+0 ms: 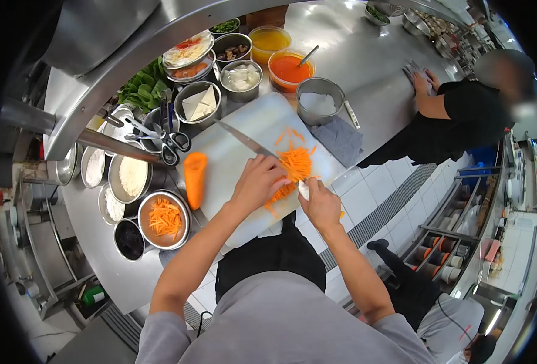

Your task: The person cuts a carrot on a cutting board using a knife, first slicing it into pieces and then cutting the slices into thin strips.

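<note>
A knife [244,138] lies slantwise over the white cutting board [238,209], its tip toward the upper left. My right hand [322,207] is closed round its pale handle [303,190]. Bent over the middle of the blade is my left hand [258,181], its fingers closed together against the blade beside the cut carrot; their exact grip is partly hidden. Shredded carrot [296,162] is heaped on the board by both hands, with loose strips around it. A large peeled carrot piece [194,180] sits at the board's left edge.
A metal bowl of carrot strips [166,219] stands left among several ingredient bowls. Scissors [172,145] lie near the carrot piece. Behind the board are a tub of orange-red liquid [290,71], a metal pot [320,100] and a grey cloth [339,139]. A co-worker [462,115] stands right.
</note>
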Available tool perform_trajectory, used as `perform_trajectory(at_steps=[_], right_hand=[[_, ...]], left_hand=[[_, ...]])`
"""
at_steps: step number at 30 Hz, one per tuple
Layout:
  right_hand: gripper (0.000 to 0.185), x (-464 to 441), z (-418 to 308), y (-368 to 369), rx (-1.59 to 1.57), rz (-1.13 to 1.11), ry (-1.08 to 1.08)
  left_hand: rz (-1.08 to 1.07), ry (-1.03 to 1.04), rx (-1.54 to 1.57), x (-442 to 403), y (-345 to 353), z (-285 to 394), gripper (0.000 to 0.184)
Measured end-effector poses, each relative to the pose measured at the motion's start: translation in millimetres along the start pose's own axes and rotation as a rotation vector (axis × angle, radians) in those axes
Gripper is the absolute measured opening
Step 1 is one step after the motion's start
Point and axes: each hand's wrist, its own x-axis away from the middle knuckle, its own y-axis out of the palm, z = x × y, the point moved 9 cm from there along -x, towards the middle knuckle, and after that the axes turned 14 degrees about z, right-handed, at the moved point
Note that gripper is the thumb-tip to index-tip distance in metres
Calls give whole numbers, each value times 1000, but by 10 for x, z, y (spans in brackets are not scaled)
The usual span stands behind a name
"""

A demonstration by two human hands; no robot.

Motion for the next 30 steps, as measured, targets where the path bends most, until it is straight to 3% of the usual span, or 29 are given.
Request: perform_trajectory(at_steps=[2,3,5,9,11,15,18,20,24,26,30], right_hand=[[43,-59,5,-8,-12,0,-94],[44,-92,34,-4,-7,-1,-128],[44,-148,128,31,-30,-23,-174],[41,-270,190,15,-94,-57,-295],[39,-283,215,17,-120,-95,-353],[38,-306,340,-96,-134,-143,-400],[36,-356,440,-122,-178,-155,-401],[35,-407,457,-108,-176,-140,-423],[34,-551,478,-66,-196,-91,-459],[35,-601,481,-37,-209,-124,-472],[35,-629,454,-68,-245,-96,-503]], left_hand=[[-193,8,-56,-46,286,-81,15],[-191,6,-60,-128,322,-86,15],[-397,-128,-131,-171,536,-228,13],[-415,-150,-174,-299,785,-451,13],[-563,-156,-252,-275,980,-604,11],[-576,-231,-221,-494,1079,-715,12],[-460,-282,-153,-827,999,-696,18],[-547,-232,100,-922,1063,-432,21],[-720,-207,166,-652,1237,-359,23],[-770,-328,215,-571,1304,-480,21],[-764,-264,-13,-533,1391,-772,17]])
